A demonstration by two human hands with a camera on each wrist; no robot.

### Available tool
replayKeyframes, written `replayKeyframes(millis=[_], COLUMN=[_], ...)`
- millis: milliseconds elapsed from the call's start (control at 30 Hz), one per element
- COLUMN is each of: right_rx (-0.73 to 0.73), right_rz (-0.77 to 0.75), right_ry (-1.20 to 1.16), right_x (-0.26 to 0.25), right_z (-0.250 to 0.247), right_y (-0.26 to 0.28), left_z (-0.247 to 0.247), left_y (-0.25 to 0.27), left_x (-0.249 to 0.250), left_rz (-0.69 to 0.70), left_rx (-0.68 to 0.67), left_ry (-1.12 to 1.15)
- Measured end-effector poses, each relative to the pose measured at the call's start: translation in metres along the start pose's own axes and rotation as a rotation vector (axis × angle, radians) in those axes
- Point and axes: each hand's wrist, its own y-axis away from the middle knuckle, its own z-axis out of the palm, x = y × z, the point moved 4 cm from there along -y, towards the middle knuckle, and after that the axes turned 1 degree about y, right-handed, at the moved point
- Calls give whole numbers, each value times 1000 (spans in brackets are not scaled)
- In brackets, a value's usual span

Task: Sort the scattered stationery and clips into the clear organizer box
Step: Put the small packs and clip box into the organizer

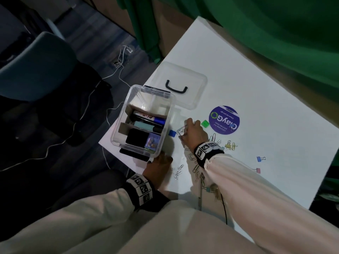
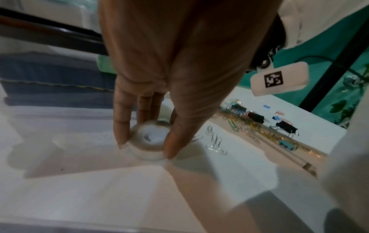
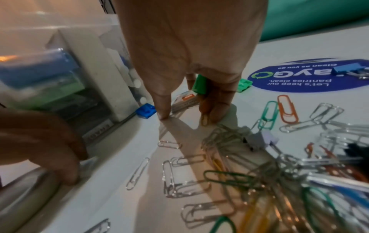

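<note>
Pinching a small roll of clear tape (image 2: 148, 142) off the table (image 1: 256, 114) with left hand (image 2: 169, 78), beside the clear organizer box (image 1: 141, 121); right hand (image 3: 189, 55) fingertips down, pinning paper clips (image 3: 229, 157), likely gathering them for boxing.

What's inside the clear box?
The box holds markers, a pale blue eraser-like block, a black block and a small colourful pack, split by cardboard dividers. The far end is glared out, and anything underneath is hidden.
</note>
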Motion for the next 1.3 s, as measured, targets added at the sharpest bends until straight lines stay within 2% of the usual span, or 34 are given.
replayKeyframes(millis=[167, 267, 333, 467, 533, 667, 733, 900, 1033, 1100, 1300], right_rx=[55, 60, 75, 183, 217, 117, 78, 30, 3, -16, -21], right_rz=[45, 121, 115, -13, -114, -371, -437, -389, -323, -337, -341], right_ry=[-109, -268, -355, -534, -559, -309, -133, 21, -90, -117, -154], right_x=[9, 16, 14, -15, -40, -102, -128, -157, -152, -150, -163], right_z=[-8, -16, -24, -48, -60, -59, -49, -33, -37, -38, -30], right_y=[11, 22, 30, 52, 67, 93, 95, 88, 85, 83, 85], left_z=[-21, -60, -97, -169, -186, -182, -174, -159, -152, -153, -150], left_y=[5, 18, 28, 45, 49, 45, 40, 34, 28, 26, 19], left_x=[17, 36, 36, -5, -44, -111, -120, -117, -116, -116, -117], left_rz=[73, 164, 197, 123, 42, -183, -189, -71, -52, -27, 33], left_rx=[-8, 64, 165, 266, 310, 240, 239, 293, 313, 305, 227], left_ry=[12, 128, 252, 494, 463, 411, 361, 260, -14, -118, -120])
